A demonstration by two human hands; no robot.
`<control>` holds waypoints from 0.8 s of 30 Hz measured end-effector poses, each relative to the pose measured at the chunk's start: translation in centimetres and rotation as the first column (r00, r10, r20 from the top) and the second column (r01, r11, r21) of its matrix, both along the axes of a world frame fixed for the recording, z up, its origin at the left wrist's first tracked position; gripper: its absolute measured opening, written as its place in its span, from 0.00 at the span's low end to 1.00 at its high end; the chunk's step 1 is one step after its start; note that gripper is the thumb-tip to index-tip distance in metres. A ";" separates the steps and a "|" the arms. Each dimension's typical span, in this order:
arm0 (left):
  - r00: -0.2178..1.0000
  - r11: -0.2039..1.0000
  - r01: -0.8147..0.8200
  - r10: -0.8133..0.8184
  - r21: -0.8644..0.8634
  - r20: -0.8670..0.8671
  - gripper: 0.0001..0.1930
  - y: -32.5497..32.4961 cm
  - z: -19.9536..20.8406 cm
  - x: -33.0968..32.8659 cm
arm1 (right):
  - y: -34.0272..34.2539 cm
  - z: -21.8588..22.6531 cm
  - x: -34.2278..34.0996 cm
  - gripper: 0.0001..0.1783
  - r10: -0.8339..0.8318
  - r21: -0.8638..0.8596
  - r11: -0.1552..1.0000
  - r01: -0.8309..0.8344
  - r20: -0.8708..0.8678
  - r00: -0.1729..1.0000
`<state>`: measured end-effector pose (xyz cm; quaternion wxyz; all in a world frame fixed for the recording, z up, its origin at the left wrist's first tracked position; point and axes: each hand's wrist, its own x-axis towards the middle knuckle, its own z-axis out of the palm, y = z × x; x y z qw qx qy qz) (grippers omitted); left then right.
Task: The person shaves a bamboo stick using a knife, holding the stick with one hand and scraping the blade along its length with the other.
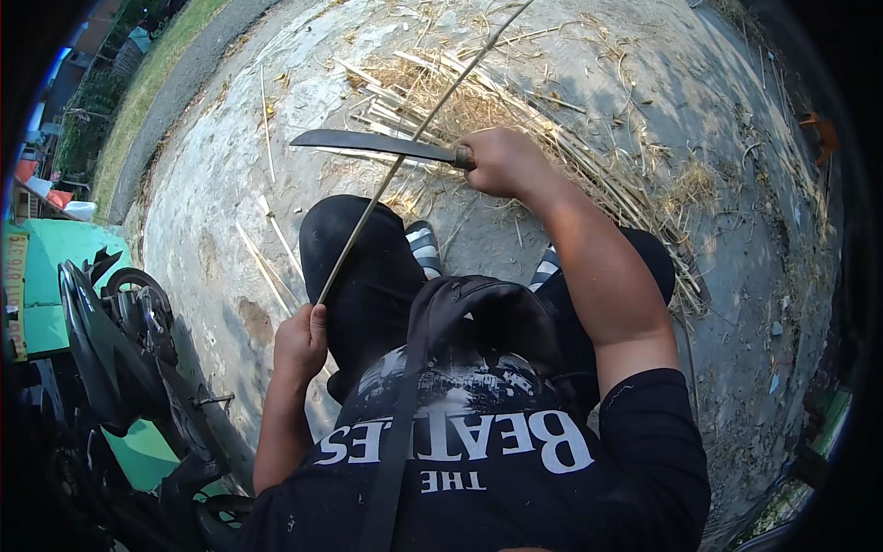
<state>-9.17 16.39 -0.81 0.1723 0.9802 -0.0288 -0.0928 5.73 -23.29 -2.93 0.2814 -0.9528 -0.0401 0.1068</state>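
Observation:
My right hand (506, 163) is closed around the wooden handle of a machete (368, 142), its long dark blade pointing left. Near its handle end, the blade crosses a long thin bamboo strip (368, 210); whether it cuts in or only touches I cannot tell. My left hand (302, 342) grips the strip's lower end beside my left knee. From there the strip slants up and away to the right, past the top of the view. Beyond the blade lies a pile of split bamboo strips (589, 162) with curly shavings (474, 110).
Several loose strips (267, 262) lie on the rough concrete ground (207, 198) to the left. A dark motorcycle (138, 368) stands at the left edge. My knees and sandalled feet (424, 248) are close below the blade. Grass (152, 87) borders the concrete at far left.

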 end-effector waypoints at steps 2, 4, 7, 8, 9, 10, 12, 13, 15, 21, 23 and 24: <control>0.998 0.999 -0.038 0.040 0.035 -0.050 0.27 -0.6 1.1 0.1 | 1.1 0.2 -0.8 0.15 0.153 -0.197 0.972 -0.130 0.109 0.982; 0.995 0.989 0.012 -0.026 0.147 0.094 0.26 -2.4 3.7 0.2 | 0.4 0.0 -0.6 0.15 0.159 -0.193 0.969 -0.152 0.021 0.987; 0.998 0.958 0.060 -0.065 0.280 0.008 0.28 -1.9 7.5 -0.6 | -1.2 -0.6 -0.5 0.15 0.108 -0.206 0.971 -0.117 -0.053 0.993; 0.998 0.942 0.064 -0.065 0.330 -0.007 0.28 -1.9 8.7 -1.0 | -1.5 -0.8 -0.7 0.16 0.092 -0.169 0.981 -0.095 -0.026 0.995; 0.998 0.931 0.064 -0.064 0.360 -0.012 0.28 -1.8 9.5 -1.1 | -1.5 -1.0 -0.5 0.17 0.073 -0.129 0.989 -0.071 0.008 0.997; 0.998 0.919 0.067 -0.065 0.389 -0.016 0.27 -1.7 10.1 -1.2 | -1.1 -1.6 -0.3 0.17 0.084 -0.121 0.989 -0.082 0.004 0.996; 0.996 0.902 0.043 -0.006 0.430 -0.086 0.26 -1.8 11.0 -1.6 | -0.5 -2.7 0.1 0.15 0.091 -0.159 0.983 -0.097 -0.041 0.995; 0.988 0.885 0.029 0.046 0.465 -0.149 0.25 -1.9 11.3 -1.6 | -0.1 -2.9 0.1 0.14 0.094 -0.170 0.980 -0.099 -0.040 0.995; 0.985 0.862 0.007 0.081 0.506 -0.150 0.24 -0.7 10.8 -2.2 | 0.1 -2.8 0.2 0.14 0.107 -0.172 0.979 -0.111 -0.032 0.994; 0.994 0.822 -0.092 0.113 0.562 -0.002 0.18 1.4 9.9 -4.0 | -1.3 -1.7 0.1 0.15 0.085 -0.132 0.988 -0.081 0.020 0.996; 0.995 0.866 -0.061 0.092 0.497 -0.037 0.15 1.9 9.3 -4.4 | -2.1 -1.3 -0.2 0.15 0.014 -0.070 0.997 -0.008 0.098 0.995; 0.995 0.865 -0.062 0.090 0.499 -0.033 0.15 2.1 8.6 -4.4 | -2.2 -0.7 -0.1 0.15 0.013 -0.068 0.998 -0.006 0.101 0.995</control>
